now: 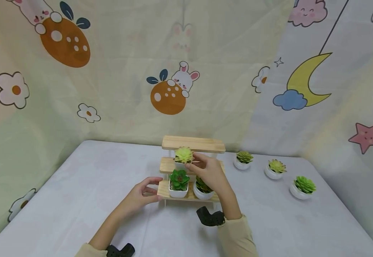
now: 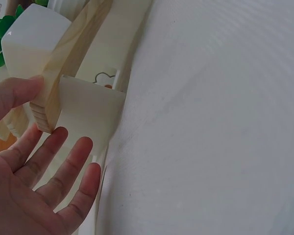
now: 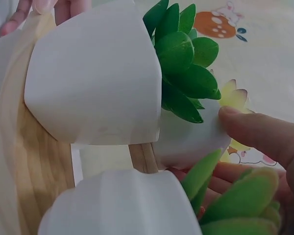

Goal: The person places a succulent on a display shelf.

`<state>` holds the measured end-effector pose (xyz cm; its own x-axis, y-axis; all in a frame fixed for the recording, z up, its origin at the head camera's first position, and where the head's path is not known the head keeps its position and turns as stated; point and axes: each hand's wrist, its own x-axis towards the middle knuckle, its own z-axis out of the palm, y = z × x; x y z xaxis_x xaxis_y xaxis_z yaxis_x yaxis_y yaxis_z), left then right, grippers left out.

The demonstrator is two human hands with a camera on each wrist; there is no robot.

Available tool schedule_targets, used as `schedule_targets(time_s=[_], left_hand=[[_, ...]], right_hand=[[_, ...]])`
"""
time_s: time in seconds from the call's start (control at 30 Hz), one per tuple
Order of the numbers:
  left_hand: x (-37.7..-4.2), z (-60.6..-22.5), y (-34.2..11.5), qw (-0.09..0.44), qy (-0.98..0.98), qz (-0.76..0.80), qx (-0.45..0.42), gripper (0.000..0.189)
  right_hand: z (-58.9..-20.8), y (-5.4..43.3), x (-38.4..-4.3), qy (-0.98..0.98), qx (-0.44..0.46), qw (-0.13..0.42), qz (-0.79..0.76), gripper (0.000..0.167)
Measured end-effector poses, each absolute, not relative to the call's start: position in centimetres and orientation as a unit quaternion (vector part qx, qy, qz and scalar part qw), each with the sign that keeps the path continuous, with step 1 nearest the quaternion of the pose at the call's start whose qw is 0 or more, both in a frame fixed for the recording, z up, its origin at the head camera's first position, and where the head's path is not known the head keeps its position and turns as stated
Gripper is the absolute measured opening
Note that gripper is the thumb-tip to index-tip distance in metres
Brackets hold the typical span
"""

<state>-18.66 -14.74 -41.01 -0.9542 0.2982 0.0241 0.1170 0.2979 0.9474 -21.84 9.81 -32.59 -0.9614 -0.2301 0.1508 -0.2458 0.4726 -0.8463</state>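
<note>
A three-tier wooden plant stand point(image 1: 193, 143) stands on the table. My left hand point(image 1: 145, 192) holds the left end of its lowest board point(image 2: 71, 61), thumb on the top face and fingertips at the underside. On the middle board, my right hand point(image 1: 207, 170) grips the white pot of a yellow-green succulent point(image 1: 184, 155), thumb on the near side; in the right wrist view the fingers point(image 3: 225, 178) are partly hidden behind other plants. On the lowest board sit a dark green succulent in a square white pot point(image 1: 178, 182) and another in a round white pot point(image 1: 203, 188).
To the right of the stand, three succulents in round white pots stand in a slanting row: one near the stand point(image 1: 243, 159), one in the middle point(image 1: 274, 169) and one nearer the front point(image 1: 303, 187). A printed cloth point(image 1: 125, 89) hangs behind the white table point(image 1: 61, 200).
</note>
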Motion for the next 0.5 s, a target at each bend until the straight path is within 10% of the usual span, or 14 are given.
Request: schedule_targets(time_s=[0.5], left_hand=[[-18.65,-40.89,-14.58,0.080,0.801,0.580,0.123,0.059]], right_hand=[[-32.25,8.88,-21.41,-0.874,0.136,0.063,0.462,0.042]])
